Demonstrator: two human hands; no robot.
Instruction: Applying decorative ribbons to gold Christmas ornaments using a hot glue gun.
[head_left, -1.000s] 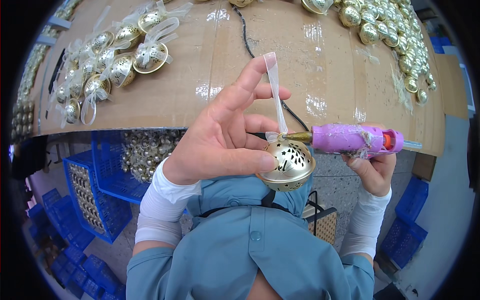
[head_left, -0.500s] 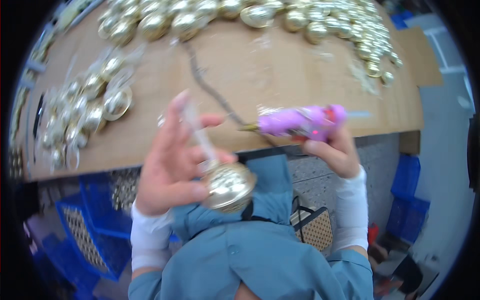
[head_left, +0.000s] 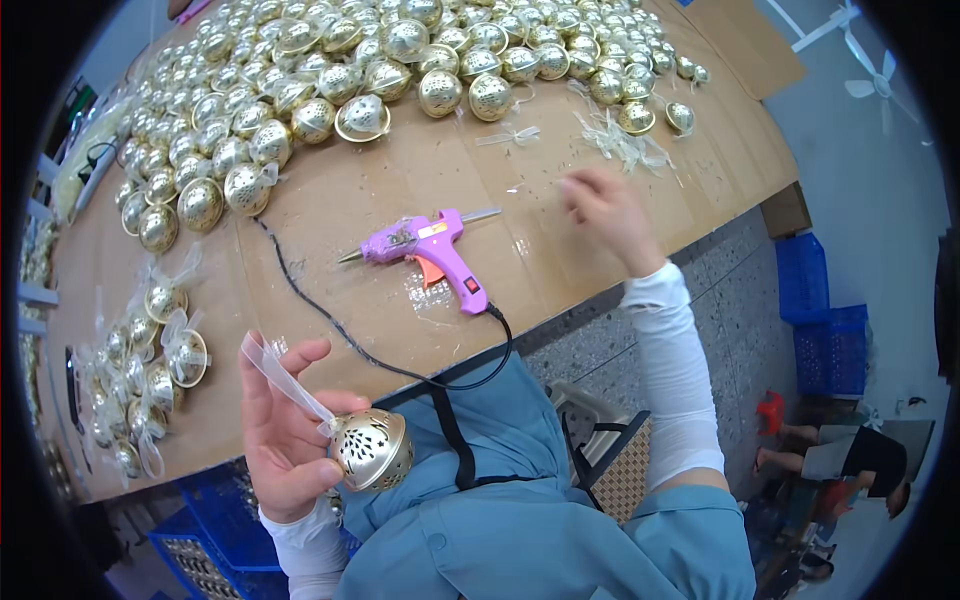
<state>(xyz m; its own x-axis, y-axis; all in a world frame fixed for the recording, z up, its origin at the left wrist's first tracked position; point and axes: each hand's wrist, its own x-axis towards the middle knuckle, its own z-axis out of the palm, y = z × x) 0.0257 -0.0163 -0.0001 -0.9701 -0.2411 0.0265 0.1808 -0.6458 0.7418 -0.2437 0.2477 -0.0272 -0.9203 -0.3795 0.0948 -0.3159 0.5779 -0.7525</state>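
A round gold ornament [head_left: 372, 450] with cut-out patterns sits between the thumb and fingers of my left hand [head_left: 285, 440], low over my lap. From its top a sheer white ribbon loop [head_left: 285, 378] runs up across my fingers. My right hand [head_left: 610, 215] hovers above the right part of the table, near a small pile of white ribbon bows [head_left: 622, 140]. Its bent fingers are smeared by motion, so whether they hold anything is unclear. On the cardboard between my hands lies a purple glue gun [head_left: 430, 250] with an orange trigger, its nozzle pointing left.
Many gold ornaments [head_left: 400, 40] crowd the far side of the cardboard-covered table [head_left: 560, 270]. A smaller group with ribbons [head_left: 140, 370] lies at the left. The glue gun's black cord [head_left: 330, 320] loops over the near edge. Blue crates [head_left: 830, 345] stand at the right; another person [head_left: 850, 460] sits beyond.
The glue gun has left my right hand and now lies on the table. That hand has moved up and left toward the bows. My left hand, still holding the ornament, is lower and farther left.
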